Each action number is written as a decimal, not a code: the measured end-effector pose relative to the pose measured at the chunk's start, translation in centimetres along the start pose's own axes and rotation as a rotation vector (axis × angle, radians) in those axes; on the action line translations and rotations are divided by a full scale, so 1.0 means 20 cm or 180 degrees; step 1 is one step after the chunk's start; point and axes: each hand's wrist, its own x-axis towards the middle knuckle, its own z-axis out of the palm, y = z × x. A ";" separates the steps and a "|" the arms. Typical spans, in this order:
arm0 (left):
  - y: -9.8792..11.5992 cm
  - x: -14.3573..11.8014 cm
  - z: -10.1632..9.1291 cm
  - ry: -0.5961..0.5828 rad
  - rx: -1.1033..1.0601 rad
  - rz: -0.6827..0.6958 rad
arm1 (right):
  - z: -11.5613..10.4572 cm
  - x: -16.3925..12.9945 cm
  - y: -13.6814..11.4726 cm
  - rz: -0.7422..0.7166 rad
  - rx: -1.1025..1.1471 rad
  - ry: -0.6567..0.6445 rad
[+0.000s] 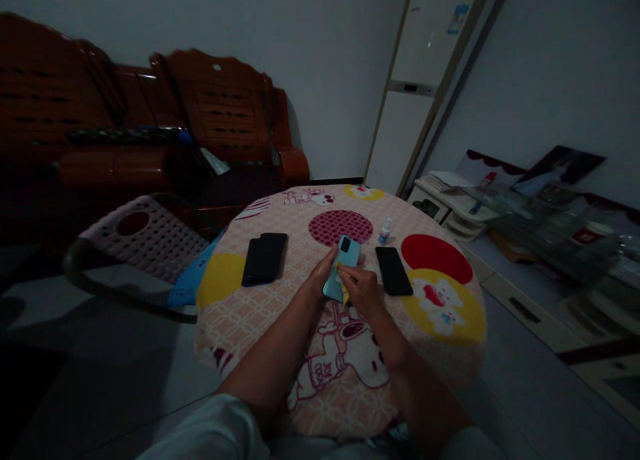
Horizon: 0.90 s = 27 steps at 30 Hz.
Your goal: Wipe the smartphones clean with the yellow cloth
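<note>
Your left hand [323, 273] holds a teal phone [343, 267] just above the middle of the round counter [280, 300], with the phone's back and camera block facing up. The fingers of that hand are wrapped along the phone's left edge and clamped on it. Your right hand [361, 288] sits at the phone's lower right, its fingers pinched together on a small yellow cloth [344, 281] that is pressed against the phone's back. The cloth is mostly hidden under the hand, so only a sliver of it shows.

The counter is covered by a cartoon-print cover with red, yellow and pink circles. To the left of your hands lie two black phones [264, 257], one overlapping the other, both flat on the cover and well apart from the teal one. To the right, just beside your right hand, lies another black phone [393, 271], flat, its long side pointing away from you. Beyond it, near the far side of the counter, stands a small bottle [385, 231], upright, with a white cap; its label is too small to read.

Left of the counter is a chair [145, 247] with a pink perforated seat, and something blue lies between it and the counter's edge. Behind it, against the wall, runs a dark red wooden sofa [150, 133]. On the right, a low white cabinet [450, 207] carries stacked papers. The room is dim.
</note>
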 end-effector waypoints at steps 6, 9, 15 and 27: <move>0.06 -0.03 -0.02 0.0092 -0.0190 0.0204 | 0.01 -0.01 -0.01 -0.0045 0.0075 -0.0376; 0.09 -0.05 -0.03 0.0149 -0.0177 0.0266 | 0.00 0.00 0.00 0.0022 0.0031 -0.0401; 0.14 -0.08 -0.08 0.0419 -0.0138 0.0523 | -0.02 0.00 -0.01 0.0181 0.0260 -0.0387; 0.08 -0.04 -0.03 0.0533 -0.0059 0.0211 | -0.05 0.02 0.07 0.0472 0.0314 0.0312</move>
